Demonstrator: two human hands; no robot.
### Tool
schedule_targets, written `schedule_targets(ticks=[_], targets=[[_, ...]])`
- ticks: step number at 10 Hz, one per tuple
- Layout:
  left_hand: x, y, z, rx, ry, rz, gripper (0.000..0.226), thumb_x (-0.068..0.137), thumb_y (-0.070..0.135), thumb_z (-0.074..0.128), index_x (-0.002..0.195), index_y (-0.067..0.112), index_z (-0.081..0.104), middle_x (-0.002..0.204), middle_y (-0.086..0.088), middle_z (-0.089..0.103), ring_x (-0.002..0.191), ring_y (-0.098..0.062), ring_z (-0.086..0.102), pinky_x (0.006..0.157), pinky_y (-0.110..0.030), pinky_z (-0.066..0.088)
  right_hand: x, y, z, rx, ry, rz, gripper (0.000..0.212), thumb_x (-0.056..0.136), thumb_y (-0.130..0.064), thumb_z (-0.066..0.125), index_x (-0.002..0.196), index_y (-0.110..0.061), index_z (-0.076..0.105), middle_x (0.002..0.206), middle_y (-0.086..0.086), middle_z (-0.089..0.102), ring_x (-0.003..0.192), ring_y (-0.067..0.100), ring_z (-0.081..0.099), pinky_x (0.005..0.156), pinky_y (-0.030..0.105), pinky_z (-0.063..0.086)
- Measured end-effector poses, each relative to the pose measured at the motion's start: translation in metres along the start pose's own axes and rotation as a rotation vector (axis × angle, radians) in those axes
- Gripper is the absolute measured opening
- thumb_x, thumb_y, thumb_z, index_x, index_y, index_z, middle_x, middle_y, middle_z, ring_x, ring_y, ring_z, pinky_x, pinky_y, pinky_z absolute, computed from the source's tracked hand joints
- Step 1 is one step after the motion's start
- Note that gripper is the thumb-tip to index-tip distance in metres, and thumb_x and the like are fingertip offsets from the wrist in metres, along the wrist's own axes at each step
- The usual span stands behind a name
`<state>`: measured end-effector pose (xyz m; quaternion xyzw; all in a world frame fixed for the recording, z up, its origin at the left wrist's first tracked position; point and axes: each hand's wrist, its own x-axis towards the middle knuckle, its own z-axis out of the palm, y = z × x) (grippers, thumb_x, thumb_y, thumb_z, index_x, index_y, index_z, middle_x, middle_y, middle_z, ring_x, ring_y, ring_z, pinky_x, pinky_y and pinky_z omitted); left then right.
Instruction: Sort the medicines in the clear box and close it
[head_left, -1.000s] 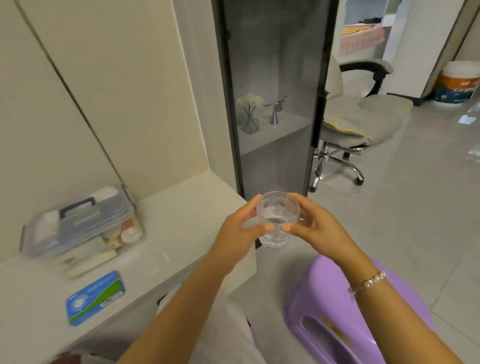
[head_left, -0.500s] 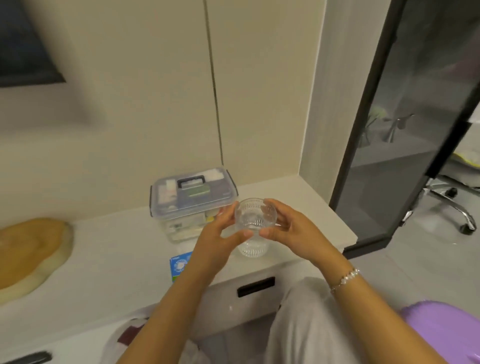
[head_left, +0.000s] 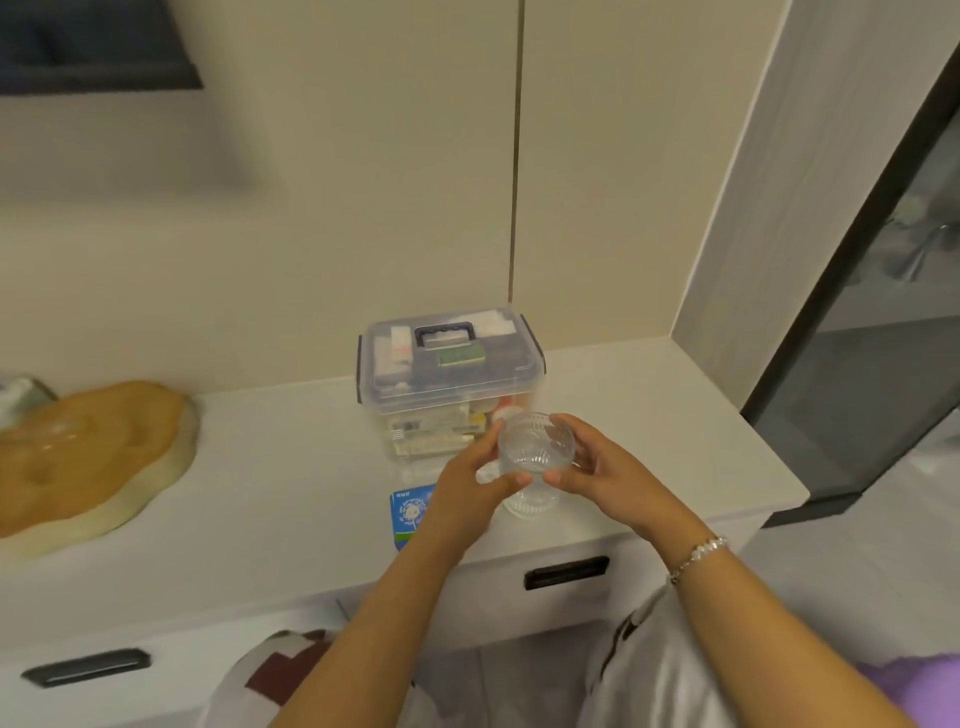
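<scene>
Both hands are gripping a ribbed clear glass (head_left: 536, 457) over the white counter (head_left: 291, 467): the left hand (head_left: 475, 486) is curling round its left side, thumb across the front, and the right hand (head_left: 605, 475) is curling round the right side, a beaded bracelet (head_left: 696, 557) sitting on that wrist. Since half a second ago the view is sitting a little further left and lower, so the clear box (head_left: 447, 384) is now lying just behind the glass rather than up and to its left, and the hands are holding the glass closer to the box. The box is standing on the counter with its lid on (dark handle flat on top), medicine packets showing through the walls. A blue medicine packet (head_left: 410, 512) is lying on the counter in front of the box, partly hidden by the left hand. At far left a wooden slab (head_left: 88, 457) is showing more fully than before, and the dark glass cabinet door (head_left: 883, 364) is sitting nearer the right edge
</scene>
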<state>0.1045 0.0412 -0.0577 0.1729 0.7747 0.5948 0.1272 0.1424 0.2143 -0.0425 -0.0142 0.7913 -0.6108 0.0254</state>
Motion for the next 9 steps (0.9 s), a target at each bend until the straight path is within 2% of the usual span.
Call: schedule_targets(ticks=[1, 2, 3, 4, 5, 6, 7, 8, 9], targets=[[0.004, -0.005, 0.0, 0.009, 0.001, -0.012, 0.052, 0.081, 0.032, 0.066, 0.122, 0.054, 0.041, 0.129, 0.019, 0.051, 0.117, -0.002, 0.045, 0.09, -0.018, 0.035, 0.004, 0.005, 0.002, -0.001, -0.015, 0.029, 0.051, 0.081, -0.012, 0.067, 0.126, -0.025, 0.046, 0.126, -0.004, 0.056, 0.117, 0.006, 0.053, 0.097, 0.022, 0.043], [0.008, -0.008, 0.001, 0.013, 0.003, -0.019, 0.054, 0.082, 0.033, 0.064, 0.126, 0.052, 0.038, 0.126, 0.023, 0.047, 0.115, 0.0, 0.042, 0.091, -0.018, 0.034, 0.009, 0.008, 0.004, -0.006, -0.025, 0.043, 0.053, 0.082, -0.012, 0.066, 0.129, -0.021, 0.043, 0.127, -0.002, 0.055, 0.122, 0.012, 0.05, 0.101, 0.026, 0.041], [0.01, -0.012, 0.0, 0.02, 0.011, -0.03, 0.059, 0.084, 0.031, 0.063, 0.135, 0.042, 0.036, 0.127, 0.023, 0.043, 0.116, 0.0, 0.039, 0.096, -0.023, 0.032, 0.013, 0.011, 0.007, -0.017, -0.039, 0.051, 0.054, 0.082, -0.015, 0.066, 0.13, -0.023, 0.042, 0.131, -0.001, 0.053, 0.124, 0.013, 0.047, 0.105, 0.032, 0.038], [0.011, -0.015, 0.0, 0.015, 0.018, -0.046, 0.061, 0.083, 0.03, 0.063, 0.137, 0.039, 0.035, 0.13, 0.019, 0.045, 0.117, -0.002, 0.039, 0.097, -0.025, 0.033, 0.015, 0.012, 0.008, -0.014, -0.048, 0.063, 0.054, 0.083, -0.018, 0.066, 0.13, -0.027, 0.041, 0.133, -0.003, 0.051, 0.126, 0.012, 0.045, 0.108, 0.036, 0.036], [0.011, -0.016, -0.001, 0.022, 0.027, -0.051, 0.063, 0.083, 0.029, 0.064, 0.138, 0.038, 0.035, 0.136, 0.015, 0.044, 0.119, -0.003, 0.039, 0.098, -0.025, 0.033, 0.017, 0.014, 0.01, -0.018, -0.051, 0.087, 0.054, 0.083, -0.021, 0.065, 0.13, -0.03, 0.04, 0.134, -0.006, 0.049, 0.128, 0.013, 0.043, 0.108, 0.034, 0.035], [0.012, -0.018, 0.001, 0.024, 0.03, -0.058, 0.062, 0.084, 0.025, 0.063, 0.137, 0.039, 0.035, 0.14, 0.013, 0.044, 0.127, -0.011, 0.04, 0.099, -0.027, 0.034, 0.018, 0.017, 0.012, -0.029, -0.026, 0.117, 0.058, 0.084, -0.021, 0.064, 0.131, -0.035, 0.033, 0.134, -0.01, 0.044, 0.127, 0.01, 0.04, 0.1, 0.024, 0.034], [0.012, -0.018, 0.002, 0.051, 0.035, -0.063, 0.061, 0.085, 0.024, 0.062, 0.138, 0.039, 0.033, 0.144, 0.008, 0.042, 0.13, -0.015, 0.04, 0.099, -0.029, 0.035, 0.016, 0.016, 0.014, -0.068, -0.028, 0.157, 0.072, 0.085, -0.024, 0.063, 0.142, -0.028, 0.02, 0.136, -0.011, 0.037, 0.127, 0.009, 0.035, 0.098, 0.02, 0.032], [0.009, -0.017, 0.003, 0.097, 0.056, -0.05, 0.061, 0.086, 0.027, 0.062, 0.138, 0.036, 0.032, 0.144, 0.005, 0.043, 0.13, -0.018, 0.042, 0.102, -0.034, 0.038, 0.015, 0.017, 0.016, -0.082, -0.01, 0.195, 0.081, 0.084, -0.029, 0.063, 0.146, -0.024, 0.011, 0.149, -0.004, 0.029, 0.137, 0.016, 0.03, 0.106, 0.028, 0.03], [0.002, -0.012, 0.005, 0.22, 0.116, -0.035, 0.06, 0.087, 0.033, 0.058, 0.14, 0.033, 0.029, 0.145, 0.003, 0.041, 0.13, -0.018, 0.042, 0.104, -0.035, 0.037, 0.009, 0.013, 0.021, -0.116, 0.151, 0.194, 0.08, 0.084, -0.033, 0.063, 0.146, -0.023, 0.013, 0.153, 0.001, 0.025, 0.138, 0.02, 0.028, 0.11, 0.034, 0.028]])
